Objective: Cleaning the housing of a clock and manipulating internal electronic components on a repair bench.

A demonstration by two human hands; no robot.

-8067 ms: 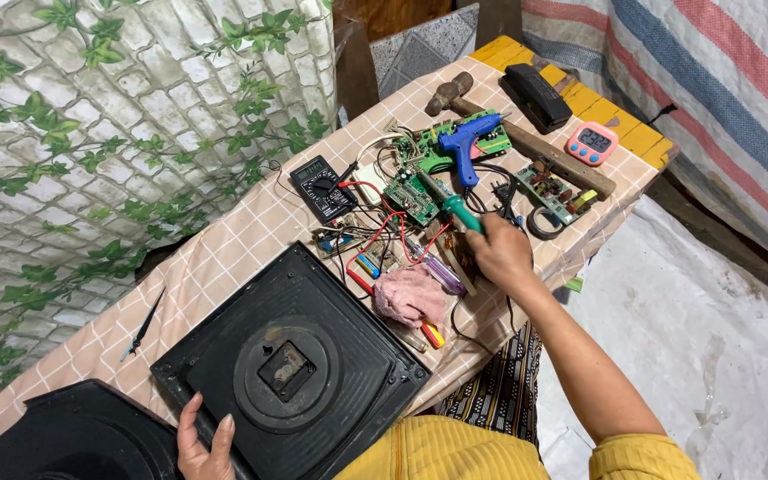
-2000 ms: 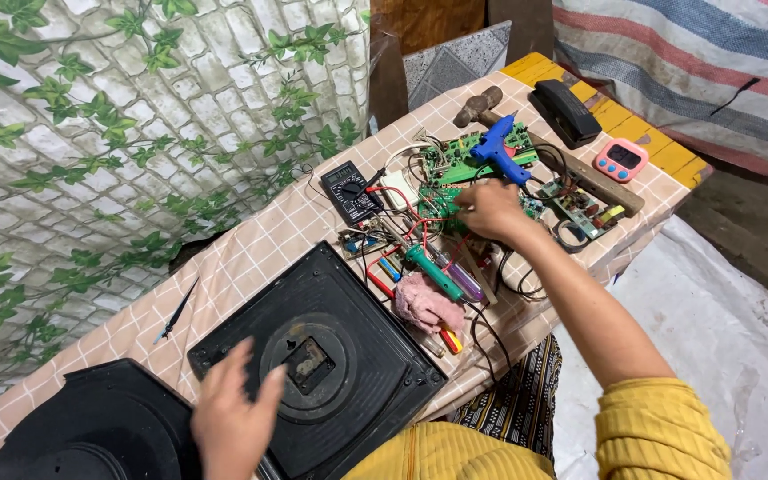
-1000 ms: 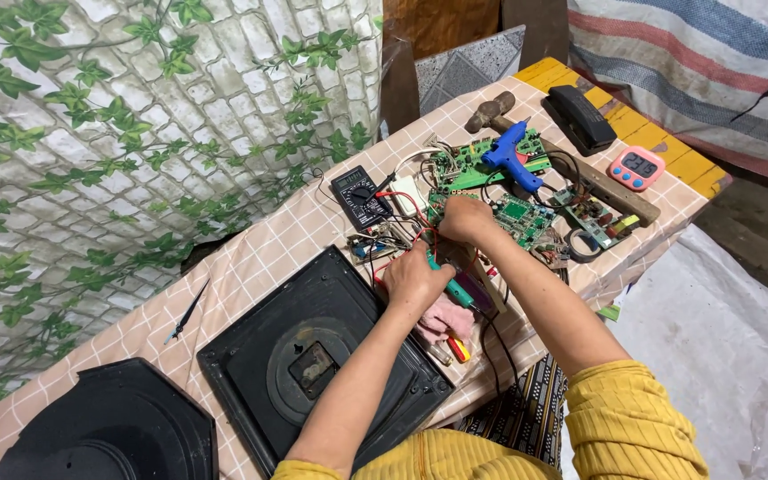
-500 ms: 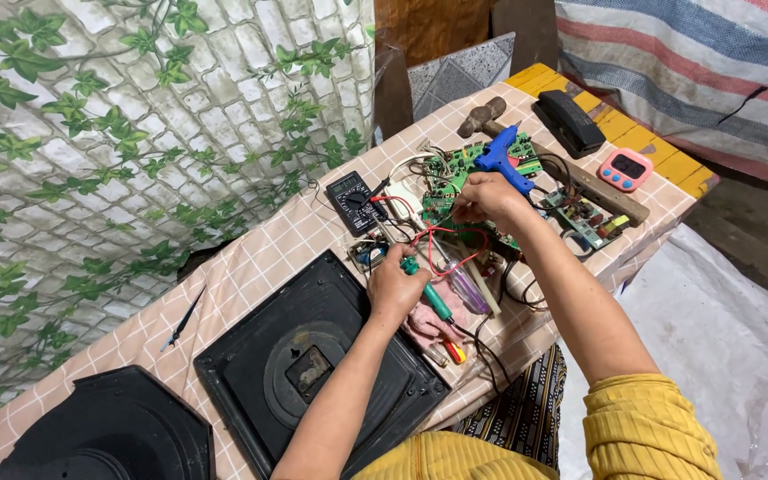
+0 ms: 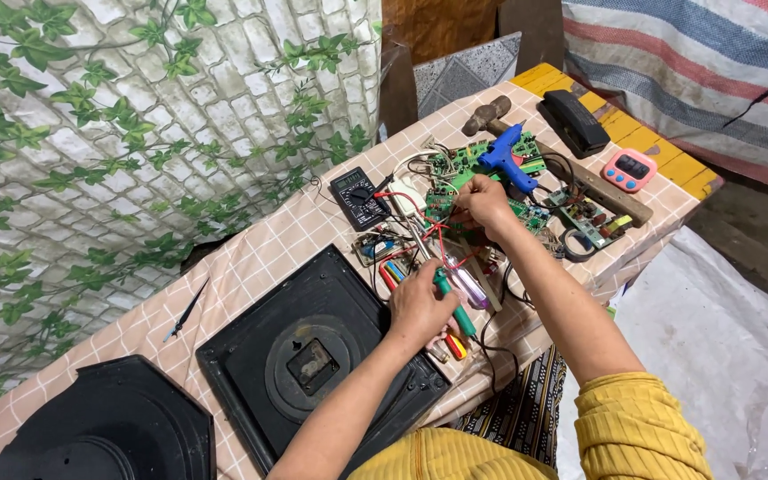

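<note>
The left hand (image 5: 420, 302) is closing its fingers around a green-handled screwdriver (image 5: 452, 302). The screwdriver is lying tilted over the front edge of the table (image 5: 260, 249), near the middle, and its tip is pointing toward the far side. A purple-handled tool (image 5: 476, 291) is lying just beside the green handle, on its right. More small tools with red and yellow handles (image 5: 455, 345) are peeking out under the left hand, close to the front edge.

The right hand (image 5: 484, 203) is reaching farther out, toward the far right part of the table. Its fingers are curled and pinching something small among the red wires (image 5: 420, 233), but I cannot tell what it is. The right hand is resting over a green circuit board (image 5: 526, 215). A blue glue gun (image 5: 507, 158) is lying just behind that hand.

A black meter (image 5: 359, 197) is sitting to the left of the wires. A hammer (image 5: 489, 114) is lying near the far edge. A pink timer (image 5: 629, 169) and a black stapler (image 5: 574, 121) are sitting near the far right corner.

A black square case (image 5: 313, 356) is lying flat by the front edge, just left of the left hand. Another black rounded piece (image 5: 108, 436) is sitting at the near left corner. A thin black pen (image 5: 187, 311) is lying between them and the wall side.
</note>
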